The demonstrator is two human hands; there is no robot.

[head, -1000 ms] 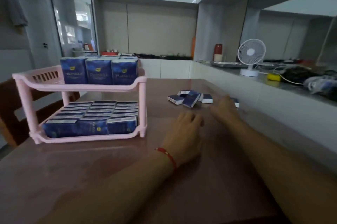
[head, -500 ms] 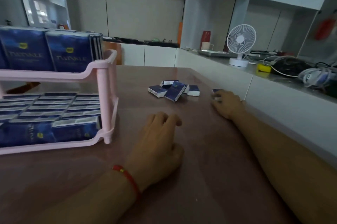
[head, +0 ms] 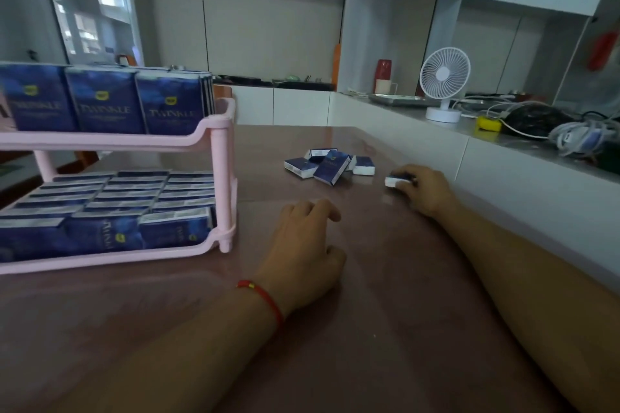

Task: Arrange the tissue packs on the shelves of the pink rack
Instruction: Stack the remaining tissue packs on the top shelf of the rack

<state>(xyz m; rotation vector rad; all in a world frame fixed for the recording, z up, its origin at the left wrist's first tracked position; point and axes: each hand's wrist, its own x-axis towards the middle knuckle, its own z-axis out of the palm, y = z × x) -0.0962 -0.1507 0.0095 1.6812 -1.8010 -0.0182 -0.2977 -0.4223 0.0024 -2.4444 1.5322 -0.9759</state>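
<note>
A pink two-shelf rack [head: 219, 130] stands at the left of the brown table. Its upper shelf holds upright blue tissue packs [head: 169, 105]; the lower shelf is filled with packs lying flat [head: 174, 228]. A small heap of loose blue packs [head: 330, 165] lies mid-table. My right hand [head: 426, 189] is closed around a single blue-and-white tissue pack [head: 396, 180] near the table's right edge. My left hand [head: 303, 253] rests palm down on the table with fingers loosely curled, holding nothing; a red string bracelet circles its wrist.
A white ledge [head: 503, 157] borders the table on the right. On it stand a white desk fan [head: 443, 83], a yellow object [head: 489, 124], tangled cables [head: 583, 137], a metal tray and a red cup. A wooden chair sits behind the rack.
The view has moved closer and turned right, pushing the rack to the left edge. My right hand reached out to the far-right pack and closed on it. My left hand stayed on the table.
</note>
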